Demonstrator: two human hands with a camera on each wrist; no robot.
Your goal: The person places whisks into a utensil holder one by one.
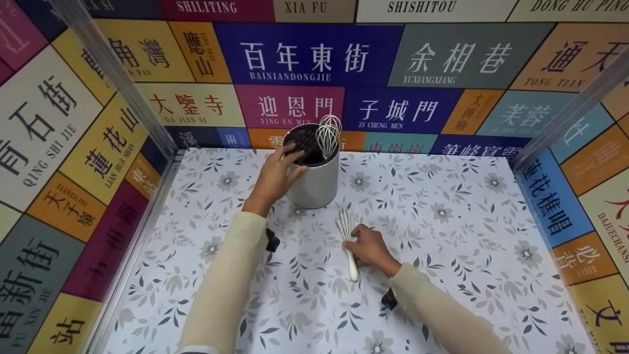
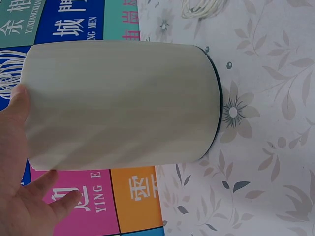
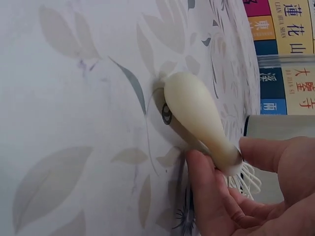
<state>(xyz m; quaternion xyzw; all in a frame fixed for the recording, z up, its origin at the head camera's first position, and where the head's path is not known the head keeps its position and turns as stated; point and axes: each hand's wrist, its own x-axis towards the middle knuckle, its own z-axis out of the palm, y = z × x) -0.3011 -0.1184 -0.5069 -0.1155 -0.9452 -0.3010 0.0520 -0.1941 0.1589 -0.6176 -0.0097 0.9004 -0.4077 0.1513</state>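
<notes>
A light grey cylindrical utensil holder [image 1: 314,187] stands upright at the back of the table, its dark opening facing up. My left hand [image 1: 275,174] holds its upper left rim, with the thumb on the near side; in the left wrist view the thumb [image 2: 18,101] touches the rim. Inside the holder a whisk [image 1: 328,135] stands with its wire loops upward; its handle is hidden. In front of the holder, my right hand [image 1: 371,248] pinches a second whisk [image 1: 352,265] where the wires meet the cream handle. Its wires point toward the holder, and the handle [image 3: 192,105] is low over the tablecloth.
A white tablecloth [image 1: 442,211] with grey flowers and leaves covers the table. Panels with colourful printed signs [image 1: 304,54] enclose the back and sides. Clear strips [image 1: 118,73] run up the back corners.
</notes>
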